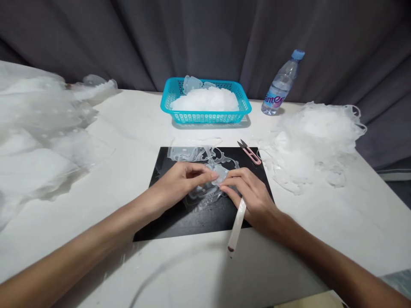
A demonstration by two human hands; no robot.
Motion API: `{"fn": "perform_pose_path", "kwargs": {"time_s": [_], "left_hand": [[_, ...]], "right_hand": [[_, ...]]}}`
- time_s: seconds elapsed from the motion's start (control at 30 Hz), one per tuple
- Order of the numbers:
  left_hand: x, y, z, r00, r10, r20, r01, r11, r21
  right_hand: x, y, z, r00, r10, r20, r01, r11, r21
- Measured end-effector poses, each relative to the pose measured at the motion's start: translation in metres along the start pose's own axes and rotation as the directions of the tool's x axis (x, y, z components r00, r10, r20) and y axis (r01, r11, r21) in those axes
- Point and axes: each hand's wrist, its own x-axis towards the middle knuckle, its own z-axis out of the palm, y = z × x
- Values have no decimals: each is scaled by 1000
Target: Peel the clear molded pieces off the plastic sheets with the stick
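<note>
My left hand (189,179) pinches the left side of a small translucent plastic piece (220,174) between thumb and fingers. The fingertips of my right hand (248,190) close on its right side. A slim white flat-handled tool (237,226), perhaps tweezers, is tucked in my right hand and sticks out toward me; its working end is hidden. Under both hands lies a black mat (173,224). Clear plastic sheet with cut-out edges (183,154) spreads over the mat's far part and beneath my fingers. Pink thread snips (249,152) rest at the mat's far right corner, blades apart.
A turquoise basket (210,116) of translucent pieces stands at the back. Right of it is a water bottle (280,85). Heaps of thin plastic lie on the white table (128,124): sheets (38,141) at left, scraps (308,141) at right. A grey curtain (199,38) hangs behind.
</note>
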Motion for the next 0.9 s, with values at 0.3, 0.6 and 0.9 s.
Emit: {"fn": "perform_pose_path", "kwargs": {"time_s": [0.3,0.6,0.9], "left_hand": [[-16,-16,15,996,-85,-1,69,809,-584],[-21,-20,25,1000,8,-15,-15,811,-585],[-21,-20,26,999,-30,30,42,740,-672]], "right_hand": [[-3,11,-22,806,592,16,-592,805,46],[6,0,-29,716,633,294,-691,582,429],[12,1,-34,708,668,229,-682,564,466]]}}
